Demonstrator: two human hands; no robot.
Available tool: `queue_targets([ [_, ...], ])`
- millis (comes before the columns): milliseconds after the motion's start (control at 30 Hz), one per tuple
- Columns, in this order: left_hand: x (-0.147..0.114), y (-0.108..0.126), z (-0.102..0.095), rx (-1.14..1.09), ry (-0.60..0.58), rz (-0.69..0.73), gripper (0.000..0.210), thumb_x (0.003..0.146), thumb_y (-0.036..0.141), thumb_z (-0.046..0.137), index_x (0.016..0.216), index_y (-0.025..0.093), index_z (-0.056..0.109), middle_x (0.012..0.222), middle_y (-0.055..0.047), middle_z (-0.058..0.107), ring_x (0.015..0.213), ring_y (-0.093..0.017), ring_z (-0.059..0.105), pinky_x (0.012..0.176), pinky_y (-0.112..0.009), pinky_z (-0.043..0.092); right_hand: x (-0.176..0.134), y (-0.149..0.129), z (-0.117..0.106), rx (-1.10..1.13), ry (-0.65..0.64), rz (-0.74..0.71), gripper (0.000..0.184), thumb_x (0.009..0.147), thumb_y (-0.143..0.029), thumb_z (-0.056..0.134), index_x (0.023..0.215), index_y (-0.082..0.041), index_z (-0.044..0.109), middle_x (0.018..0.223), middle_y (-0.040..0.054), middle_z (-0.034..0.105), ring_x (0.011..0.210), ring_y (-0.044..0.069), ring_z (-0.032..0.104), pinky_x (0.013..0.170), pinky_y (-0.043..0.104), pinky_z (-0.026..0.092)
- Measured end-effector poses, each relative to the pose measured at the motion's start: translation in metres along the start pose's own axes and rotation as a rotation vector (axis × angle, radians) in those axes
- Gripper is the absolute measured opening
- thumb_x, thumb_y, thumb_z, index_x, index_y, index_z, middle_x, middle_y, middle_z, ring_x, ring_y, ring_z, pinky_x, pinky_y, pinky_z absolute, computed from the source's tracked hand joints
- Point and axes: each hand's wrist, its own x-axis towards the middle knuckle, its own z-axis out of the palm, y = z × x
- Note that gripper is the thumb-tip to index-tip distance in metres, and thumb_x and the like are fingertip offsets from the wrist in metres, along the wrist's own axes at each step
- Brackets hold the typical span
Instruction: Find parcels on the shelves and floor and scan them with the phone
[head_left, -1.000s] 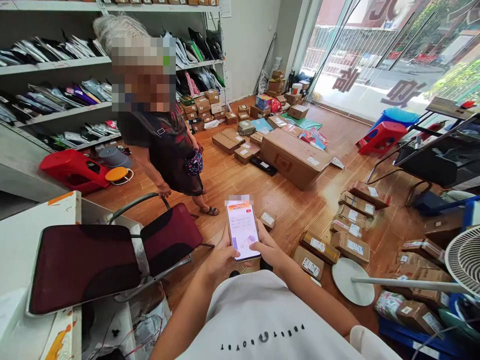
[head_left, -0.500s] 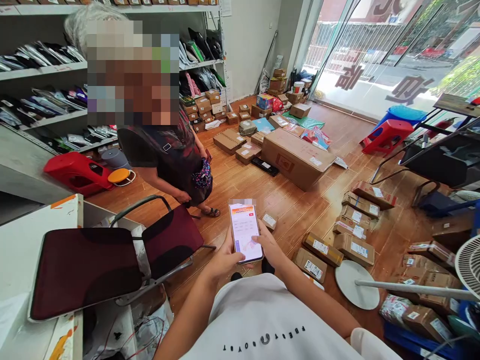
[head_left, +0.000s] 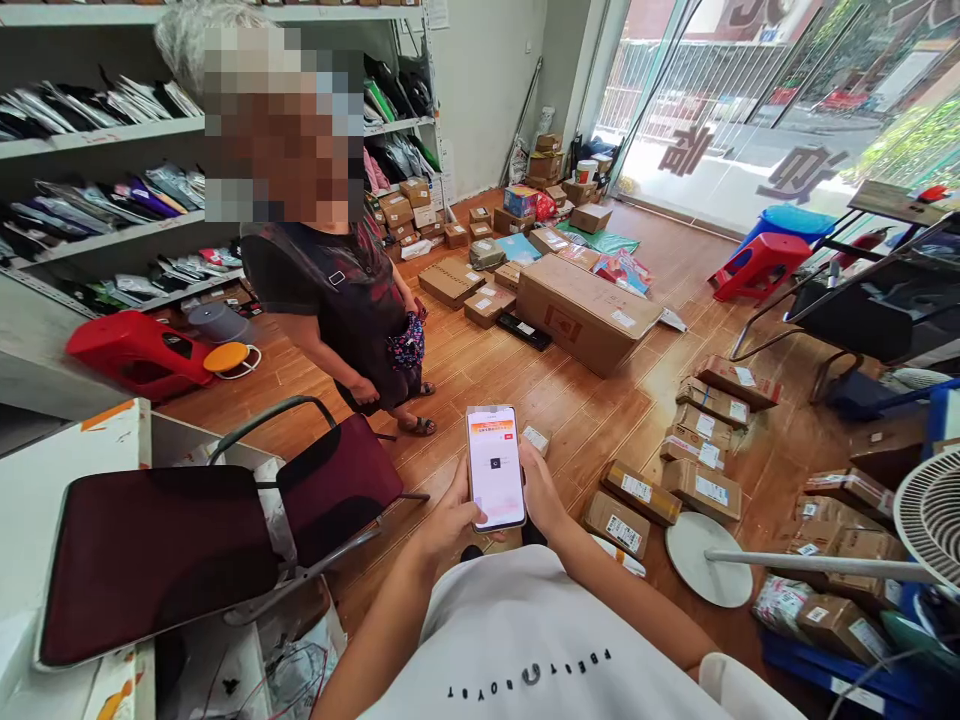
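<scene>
A smartphone (head_left: 496, 490) is held upright in front of my body, its lit screen facing me. The page has an orange banner, a red button and a small dark loading box in the middle. My left hand (head_left: 448, 515) grips the phone's left side, with the thumb over the lower left of the screen. Along the right edge my right hand (head_left: 543, 492) is wrapped, its thumb off the screen and its other fingers mostly hidden behind the phone. A small parcel (head_left: 536, 440) lies on the floor just beyond the phone.
Facing me on the left stands a person (head_left: 330, 320) holding a patterned bag. A maroon chair (head_left: 157, 560) is at my left. Cardboard parcels (head_left: 705, 490) line the floor to the right, beside a fan's round base (head_left: 694, 560). A large carton (head_left: 585, 310) lies ahead.
My right thumb has lifted off the screen to the phone's right edge. The screen's content has changed to a loading box. The view has shifted slightly.
</scene>
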Motion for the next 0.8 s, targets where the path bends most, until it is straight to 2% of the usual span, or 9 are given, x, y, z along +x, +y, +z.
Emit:
queue_targets([
  [67, 0.0, 0.001, 0.001, -0.021, 0.003, -0.015, 0.112, 0.062, 0.008, 0.058, 0.154, 0.047, 0.009, 0.152, -0.008, 0.041, 0.108, -0.031, 0.062, 0.058, -0.03, 0.06, -0.006, 0.001, -0.002, -0.06, -0.003, -0.053, 0.045, 0.096, -0.058, 0.045, 0.111, -0.02, 0.064, 0.095, 0.0043, 0.071, 0.078, 0.02, 0.06, 0.067, 0.03, 0.047],
  [167, 0.001, 0.002, 0.002, -0.036, 0.003, -0.013, 0.112, 0.062, 0.009, 0.058, 0.154, 0.049, 0.008, 0.15, -0.007, 0.044, 0.109, -0.032, 0.062, 0.056, -0.031, 0.061, -0.012, 0.003, -0.004, -0.084, -0.008, -0.054, 0.042, 0.096, -0.054, 0.046, 0.118, -0.022, 0.063, 0.096, 0.0046, 0.07, 0.08, 0.022, 0.06, 0.07, 0.031, 0.047],
  [300, 0.002, 0.005, 0.004, -0.027, -0.005, -0.023, 0.108, 0.061, 0.01, 0.06, 0.154, 0.043, 0.014, 0.145, -0.009, 0.048, 0.107, -0.031, 0.063, 0.052, -0.031, 0.062, -0.014, 0.003, -0.004, -0.062, -0.003, -0.036, 0.035, 0.094, -0.048, 0.047, 0.11, -0.022, 0.064, 0.086, 0.0029, 0.067, 0.075, 0.021, 0.058, 0.069, 0.032, 0.047],
  [433, 0.003, 0.009, 0.008, -0.028, -0.005, -0.037, 0.104, 0.061, 0.009, 0.06, 0.152, 0.038, 0.019, 0.145, -0.01, 0.048, 0.106, -0.031, 0.064, 0.052, -0.03, 0.061, -0.012, -0.002, -0.004, -0.029, 0.002, -0.014, 0.031, 0.091, -0.046, 0.05, 0.1, -0.022, 0.066, 0.088, 0.0038, 0.069, 0.075, 0.022, 0.059, 0.068, 0.032, 0.047],
  [633, 0.004, 0.007, 0.005, -0.035, 0.011, -0.029, 0.104, 0.06, 0.008, 0.058, 0.151, 0.039, 0.019, 0.149, -0.01, 0.047, 0.108, -0.032, 0.064, 0.052, -0.029, 0.061, -0.01, -0.008, -0.002, 0.001, 0.02, 0.012, 0.032, 0.089, -0.047, 0.053, 0.1, -0.02, 0.067, 0.089, 0.0044, 0.071, 0.077, 0.022, 0.061, 0.065, 0.03, 0.047],
  [800, 0.006, 0.006, -0.002, -0.016, -0.026, -0.026, 0.097, 0.062, 0.011, 0.058, 0.149, 0.038, 0.025, 0.15, -0.009, 0.046, 0.115, -0.035, 0.061, 0.054, -0.032, 0.062, -0.007, -0.002, -0.003, 0.007, 0.002, 0.017, 0.031, 0.091, -0.047, 0.054, 0.101, -0.02, 0.066, 0.088, 0.0038, 0.072, 0.072, 0.019, 0.061, 0.063, 0.03, 0.047],
])
